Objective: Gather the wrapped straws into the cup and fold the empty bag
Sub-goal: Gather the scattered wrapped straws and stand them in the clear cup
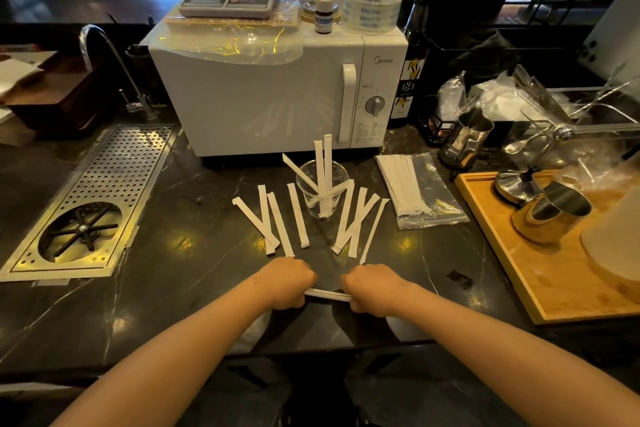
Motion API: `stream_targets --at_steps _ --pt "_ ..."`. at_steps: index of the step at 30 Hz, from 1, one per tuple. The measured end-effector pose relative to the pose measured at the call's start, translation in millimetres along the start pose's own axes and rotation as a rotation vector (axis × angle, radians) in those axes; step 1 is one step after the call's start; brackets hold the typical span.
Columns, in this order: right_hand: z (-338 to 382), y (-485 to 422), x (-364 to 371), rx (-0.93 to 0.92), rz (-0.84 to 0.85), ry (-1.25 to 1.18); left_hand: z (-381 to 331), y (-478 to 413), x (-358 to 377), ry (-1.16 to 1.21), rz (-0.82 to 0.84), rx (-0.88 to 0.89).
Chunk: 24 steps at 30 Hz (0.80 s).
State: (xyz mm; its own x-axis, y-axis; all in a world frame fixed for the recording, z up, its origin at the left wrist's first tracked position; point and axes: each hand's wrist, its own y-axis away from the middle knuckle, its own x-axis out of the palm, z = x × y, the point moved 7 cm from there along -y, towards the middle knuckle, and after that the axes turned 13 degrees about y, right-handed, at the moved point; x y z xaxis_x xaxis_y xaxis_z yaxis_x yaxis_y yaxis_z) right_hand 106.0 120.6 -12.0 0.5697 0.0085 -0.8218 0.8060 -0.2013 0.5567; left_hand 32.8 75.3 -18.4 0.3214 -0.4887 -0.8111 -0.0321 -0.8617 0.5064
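Observation:
A clear plastic cup [337,180] stands on the dark counter in front of the microwave, with three wrapped straws [327,163] upright in it. Several more white wrapped straws [298,218] lie fanned out on the counter to the left and right of the cup. A clear plastic bag [427,191] with several straws still inside lies to the right of the cup. My left hand [285,282] and my right hand [372,289] are both closed on the two ends of one wrapped straw [327,295], held level just above the counter's near part.
A white microwave [263,94] stands behind the cup. A wooden tray [512,274] with metal pitchers sits at the right. A perforated metal drain tray [100,194] with a rinser is set into the counter at the left, beside a tap [114,62].

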Motion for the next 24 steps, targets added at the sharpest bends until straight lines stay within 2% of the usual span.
stream_targets --at_steps 4,10,13,17,19,24 --pt "-11.5 7.9 -13.7 -0.007 -0.051 -0.093 3.2 7.7 -22.2 0.071 -0.124 0.014" --pt "-40.0 18.9 -39.8 0.017 -0.236 -0.308 10.1 30.6 -79.9 0.206 -0.374 0.0" --pt "-51.7 21.5 -46.3 0.024 -0.311 -0.438 13.5 47.7 -111.1 0.471 -0.48 0.033" --pt "-55.6 26.6 -58.4 0.001 -0.448 -0.755 17.1 68.1 -141.1 0.983 -0.765 0.154" --pt "-53.4 27.9 -64.9 -0.018 -0.503 -0.909 19.0 67.0 -138.8 1.245 -0.854 0.159" --pt "-35.3 21.3 -68.3 -0.09 -0.476 -1.194 -1.1 38.0 -103.3 1.525 -0.727 0.151"
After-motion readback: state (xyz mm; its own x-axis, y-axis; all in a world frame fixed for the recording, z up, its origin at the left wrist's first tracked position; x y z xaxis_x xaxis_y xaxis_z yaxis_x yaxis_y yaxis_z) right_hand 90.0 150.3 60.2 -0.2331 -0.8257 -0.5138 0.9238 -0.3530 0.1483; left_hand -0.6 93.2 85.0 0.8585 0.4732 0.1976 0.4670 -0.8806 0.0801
